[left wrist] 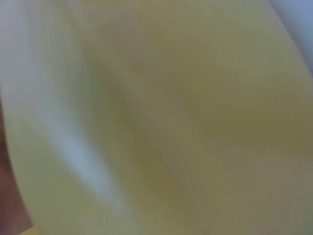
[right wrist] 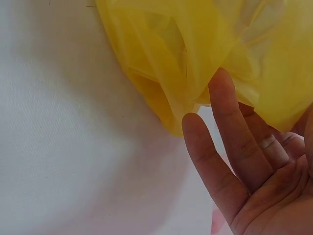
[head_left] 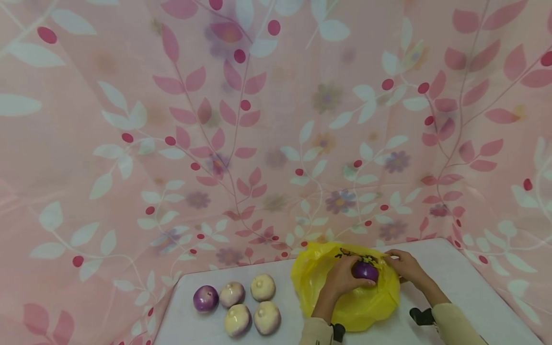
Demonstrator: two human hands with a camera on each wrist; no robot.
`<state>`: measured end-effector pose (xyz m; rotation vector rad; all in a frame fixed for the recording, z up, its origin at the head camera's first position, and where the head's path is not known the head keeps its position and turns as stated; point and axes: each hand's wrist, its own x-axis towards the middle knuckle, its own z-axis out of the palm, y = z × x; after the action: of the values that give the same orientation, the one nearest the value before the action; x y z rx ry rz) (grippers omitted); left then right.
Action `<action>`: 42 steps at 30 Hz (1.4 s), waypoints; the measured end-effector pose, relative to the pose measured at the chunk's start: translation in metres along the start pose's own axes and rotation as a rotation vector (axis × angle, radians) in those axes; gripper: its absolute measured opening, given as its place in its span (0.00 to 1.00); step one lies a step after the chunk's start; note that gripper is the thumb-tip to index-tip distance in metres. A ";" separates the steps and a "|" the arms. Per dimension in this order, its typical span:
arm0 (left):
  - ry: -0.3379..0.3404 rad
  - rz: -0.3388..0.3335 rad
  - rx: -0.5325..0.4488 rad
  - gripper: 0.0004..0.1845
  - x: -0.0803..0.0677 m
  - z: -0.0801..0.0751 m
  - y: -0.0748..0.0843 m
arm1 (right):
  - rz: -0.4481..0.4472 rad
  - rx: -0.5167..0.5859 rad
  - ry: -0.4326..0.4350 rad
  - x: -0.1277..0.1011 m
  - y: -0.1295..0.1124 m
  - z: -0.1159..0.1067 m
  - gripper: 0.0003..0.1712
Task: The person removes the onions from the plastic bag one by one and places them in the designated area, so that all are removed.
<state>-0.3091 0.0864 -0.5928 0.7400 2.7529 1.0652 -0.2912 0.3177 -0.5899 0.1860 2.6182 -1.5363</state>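
My left hand [head_left: 343, 279] reaches into the mouth of a yellow plastic bag [head_left: 306, 282], its fingers and thumb round a glossy purple turnip [head_left: 366, 272]. At the bag's right rim, my right hand [head_left: 407, 270] pinches the plastic between thumb and finger. In the right wrist view, other fingers [right wrist: 215, 166] extend beside the hanging yellow film [right wrist: 161, 54]. Yellow film [left wrist: 171, 122] fills most of the left wrist view, blurred, hiding the turnip and nearly all of that hand.
Left of the bag, a purple turnip [head_left: 205, 299] and several pale turnips [head_left: 267, 317] sit grouped on the white-covered table [head_left: 289, 297]. Behind the table hangs a pink floral curtain [head_left: 276, 143]. Each wrist carries a black device [head_left: 421, 316].
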 end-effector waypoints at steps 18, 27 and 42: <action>0.042 -0.174 0.047 0.39 0.002 0.012 0.004 | 0.002 0.016 0.000 -0.004 -0.009 0.001 0.23; 0.056 -0.182 0.023 0.37 0.004 0.019 0.002 | -0.002 0.019 0.005 -0.005 -0.008 0.001 0.23; 0.069 -0.186 -0.043 0.35 0.000 0.019 0.002 | 0.015 0.023 0.011 -0.005 -0.003 0.003 0.23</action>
<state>-0.3035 0.0993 -0.6057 0.4383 2.7793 1.1261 -0.2865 0.3139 -0.5881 0.2152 2.6027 -1.5652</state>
